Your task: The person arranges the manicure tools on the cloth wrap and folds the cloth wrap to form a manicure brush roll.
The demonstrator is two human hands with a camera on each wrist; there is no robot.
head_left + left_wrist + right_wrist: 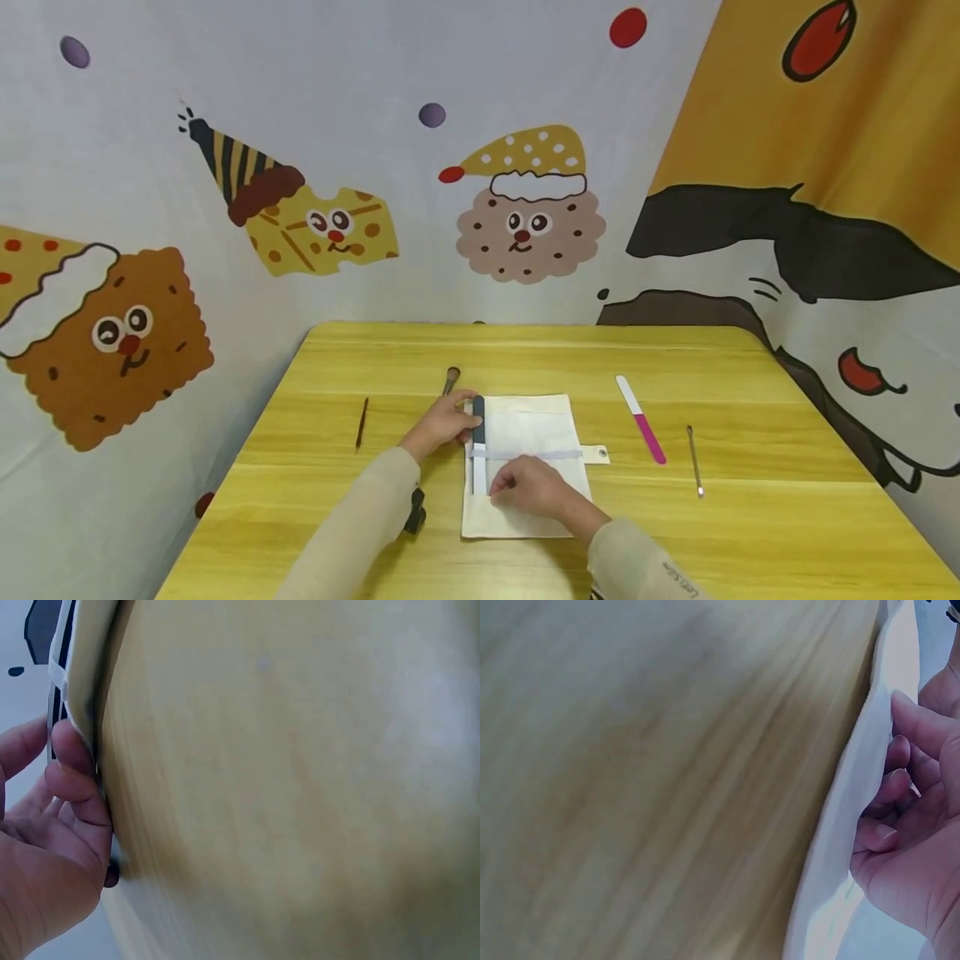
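Observation:
A cream cloth pouch lies spread on the table, with a pale elastic band across it and a snap tab at its right. Under the band, along the pouch's left side, runs a nail file, dark at the top and white below. My left hand pinches the file's upper part at the pouch's edge, thumb over the dark part. With curled fingers my right hand pinches the pouch's lower pocket edge beside the file's lower end. In the right wrist view its thumb touches the white cloth.
Left of the pouch lie a thin dark stick, a brush partly behind my left hand and a small black object. To the right are a white-and-pink nail file and a slender metal tool. A printed curtain hangs behind the table.

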